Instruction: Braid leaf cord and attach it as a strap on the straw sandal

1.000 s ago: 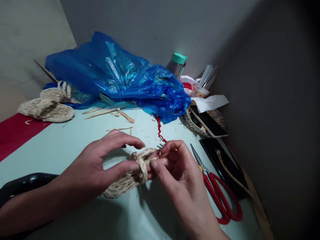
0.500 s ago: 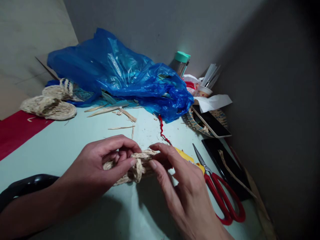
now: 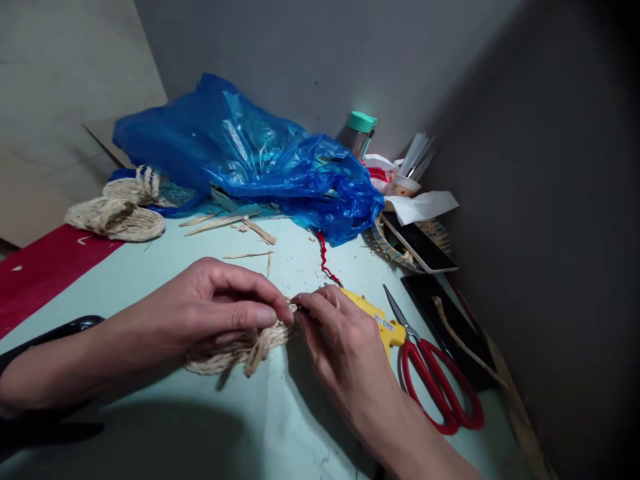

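A small woven straw piece (image 3: 235, 348) lies on the pale green table (image 3: 150, 280) under my hands. My left hand (image 3: 215, 308) covers its top, thumb and fingers closed on the weave. My right hand (image 3: 340, 347) meets it from the right, fingertips pinched on the straw's end near my left thumb. A loose strand sticks out below the piece.
A yellow tool (image 3: 373, 319) and red-handled scissors (image 3: 433, 380) lie right of my right hand. A blue plastic bag (image 3: 260, 160), finished straw pieces (image 3: 117, 217), a teal-capped bottle (image 3: 357, 130), a phone (image 3: 417, 243), a black tray (image 3: 450, 327) and red yarn (image 3: 324, 257) sit behind.
My left hand has closed down flat over the straw piece, which has turned and lowered onto the table. My right hand dropped lower, uncovering the yellow tool.
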Motion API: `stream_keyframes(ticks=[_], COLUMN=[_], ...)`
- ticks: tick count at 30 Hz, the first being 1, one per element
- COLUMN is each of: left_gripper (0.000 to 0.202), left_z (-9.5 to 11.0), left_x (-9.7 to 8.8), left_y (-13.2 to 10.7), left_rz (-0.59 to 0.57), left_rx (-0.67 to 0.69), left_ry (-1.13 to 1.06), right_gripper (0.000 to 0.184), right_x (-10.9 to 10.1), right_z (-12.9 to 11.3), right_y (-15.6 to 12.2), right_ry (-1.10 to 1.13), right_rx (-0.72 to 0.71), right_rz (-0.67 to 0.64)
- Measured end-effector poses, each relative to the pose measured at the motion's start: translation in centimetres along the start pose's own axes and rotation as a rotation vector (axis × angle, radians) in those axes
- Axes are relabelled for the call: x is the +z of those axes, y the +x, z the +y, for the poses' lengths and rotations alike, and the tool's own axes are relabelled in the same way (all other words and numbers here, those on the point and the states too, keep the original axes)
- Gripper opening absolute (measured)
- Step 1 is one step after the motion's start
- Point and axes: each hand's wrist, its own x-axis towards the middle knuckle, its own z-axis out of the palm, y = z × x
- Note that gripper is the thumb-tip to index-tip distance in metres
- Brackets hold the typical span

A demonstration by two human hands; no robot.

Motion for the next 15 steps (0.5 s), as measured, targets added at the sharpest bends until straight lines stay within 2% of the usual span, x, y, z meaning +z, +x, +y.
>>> stream_keyframes(ticks=[3, 7, 9, 13, 15], left_gripper=[0.014, 0.011, 0.013, 0.014, 0.011], left_z=[0.0, -0.1, -0.3, -0.5, -0.6], left_x=[0.0, 0.2, 0.2, 0.4, 0.6], left_y=[0.0, 0.2, 0.1, -0.2, -0.3], left_rz=[-0.035, 0.015, 0.034, 0.048, 0.091], left_rx=[-0.041, -0.011, 0.003, 0.021, 0.065], left_ry=[-0.053, -0.049, -0.044, -0.065, -0.056], right_gripper=[0.020, 0.019, 0.013, 0.012, 0.013], right_x=[-0.3, -1.2, -1.7, -2.1, -2.1], right_z=[0.1, -0.7, -1.5, -3.0, -3.4], right_y=[0.0, -0.3, -0.5, -0.8, -0.8], right_ry=[-0.010, 0.073, 0.170, 0.384, 0.496], right_rx=[-0.036, -0.158, -0.151, 0.088, 0.213], right_rz=[0.049, 0.197, 0.205, -0.007, -0.117])
